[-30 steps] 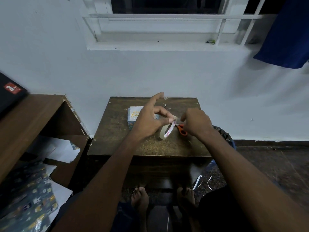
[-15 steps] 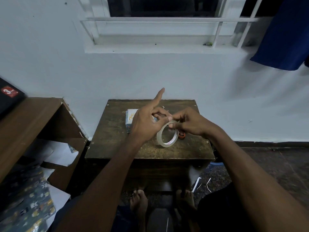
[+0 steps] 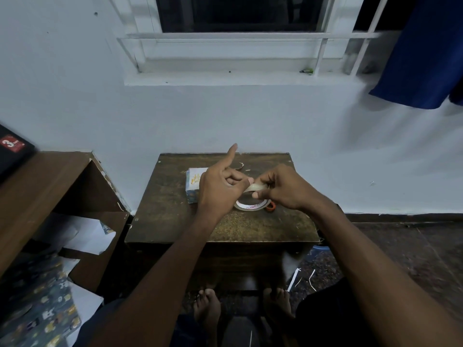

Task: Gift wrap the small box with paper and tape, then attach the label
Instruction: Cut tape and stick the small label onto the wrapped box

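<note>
A clear tape roll (image 3: 251, 206) is held just above the small dark wooden table (image 3: 175, 221), between my two hands. My left hand (image 3: 220, 189) pinches it at the upper left, its index finger pointing up. My right hand (image 3: 278, 189) grips the roll's top edge from the right, fingers curled. The small wrapped box (image 3: 193, 182), blue patterned with a white label lettered in gold on top, lies on the table behind my left hand, partly hidden by it. An orange scissors handle (image 3: 271, 207) peeks out under my right hand.
A brown shelf unit (image 3: 50, 186) stands left of the table, with white paper (image 3: 82, 234) and patterned wrapping paper (image 3: 42, 316) below it. Paper scraps (image 3: 298, 276) lie on the floor at right. My bare feet (image 3: 208, 309) are under the table.
The tape roll has tipped from upright to nearly flat. My right hand has shifted its grip onto the roll's top edge. My left index finger stays raised.
</note>
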